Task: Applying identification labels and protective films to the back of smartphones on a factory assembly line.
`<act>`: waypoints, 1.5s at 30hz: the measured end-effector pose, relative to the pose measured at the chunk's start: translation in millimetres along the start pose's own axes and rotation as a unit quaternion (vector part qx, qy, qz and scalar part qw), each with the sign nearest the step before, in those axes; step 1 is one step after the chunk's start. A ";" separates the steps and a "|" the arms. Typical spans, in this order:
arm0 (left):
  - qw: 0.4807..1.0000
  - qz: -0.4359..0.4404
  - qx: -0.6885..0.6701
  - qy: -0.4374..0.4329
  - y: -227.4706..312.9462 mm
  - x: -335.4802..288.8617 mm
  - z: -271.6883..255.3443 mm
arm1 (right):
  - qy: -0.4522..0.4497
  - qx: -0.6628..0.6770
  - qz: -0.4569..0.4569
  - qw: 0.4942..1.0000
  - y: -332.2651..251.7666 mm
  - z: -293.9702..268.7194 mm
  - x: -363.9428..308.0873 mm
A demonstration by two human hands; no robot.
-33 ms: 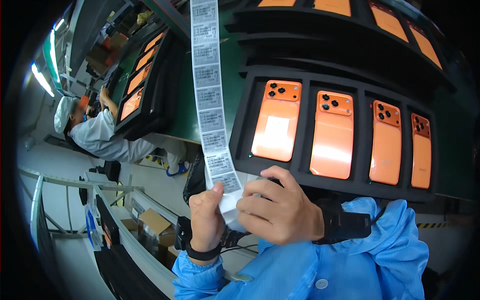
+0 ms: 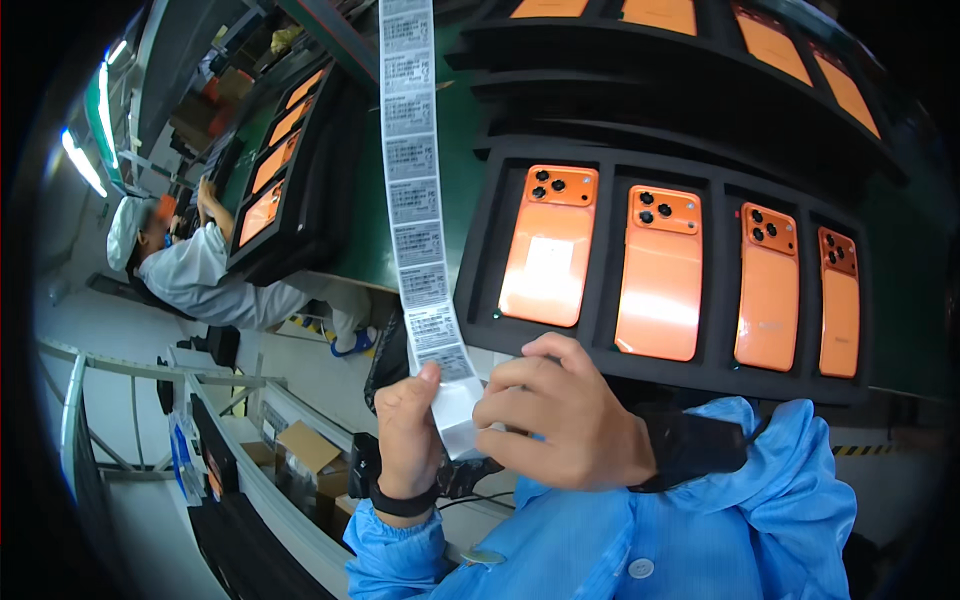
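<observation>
A long strip of printed white and grey labels (image 2: 412, 190) runs down from the top of the view to my hands. My left hand (image 2: 408, 430) grips its lower part, thumb pressed on the edge beside the last printed labels. Beneath them a blank white end of the strip (image 2: 458, 412) bends between my hands. My right hand (image 2: 560, 420) has its fingers curled against that blank end, pinching at its right edge; the fingertips are partly hidden. Just beyond my right hand lies a black foam tray (image 2: 478, 270) holding several orange phones (image 2: 545, 260), camera side up.
More black trays with orange phones (image 2: 660, 14) are stacked farther back. Another phone tray (image 2: 285, 215) lies on the green table (image 2: 372, 230) at left, near a seated co-worker (image 2: 205, 255) in pale clothing. Cardboard boxes (image 2: 312, 447) and metal rails are at lower left.
Very little differs. My right hand is slightly lower, and a bit more of the blank strip end shows between my hands. The trays appear shifted slightly left.
</observation>
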State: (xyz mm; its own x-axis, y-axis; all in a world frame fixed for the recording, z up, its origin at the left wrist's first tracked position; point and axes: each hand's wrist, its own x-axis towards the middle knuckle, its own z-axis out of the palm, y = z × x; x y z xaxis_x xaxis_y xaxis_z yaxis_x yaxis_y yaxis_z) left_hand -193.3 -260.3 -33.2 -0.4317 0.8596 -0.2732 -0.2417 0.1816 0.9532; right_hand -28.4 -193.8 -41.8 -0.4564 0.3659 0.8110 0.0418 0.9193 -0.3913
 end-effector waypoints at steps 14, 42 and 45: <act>0.739 0.468 0.421 -0.239 37.4 41.7 57.0 | 0.008 -0.117 0.153 0.981 28.4 -148.9 -6.5; 0.516 0.496 0.490 -0.497 8.0 83.0 118.6 | -0.064 -0.059 0.227 0.970 62.4 -145.4 0.2; 0.464 0.501 0.544 -0.487 14.4 74.1 121.7 | -0.055 -0.050 0.248 0.966 63.7 -145.0 -4.0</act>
State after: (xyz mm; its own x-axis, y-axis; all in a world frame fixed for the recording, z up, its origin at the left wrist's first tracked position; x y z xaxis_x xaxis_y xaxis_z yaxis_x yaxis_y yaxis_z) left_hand -123.0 -135.8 -24.0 0.8733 0.4833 0.0608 0.4662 -0.8654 0.1837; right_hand 105.0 -115.7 -6.9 -0.4499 0.7527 0.4807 0.3635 0.6460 -0.6713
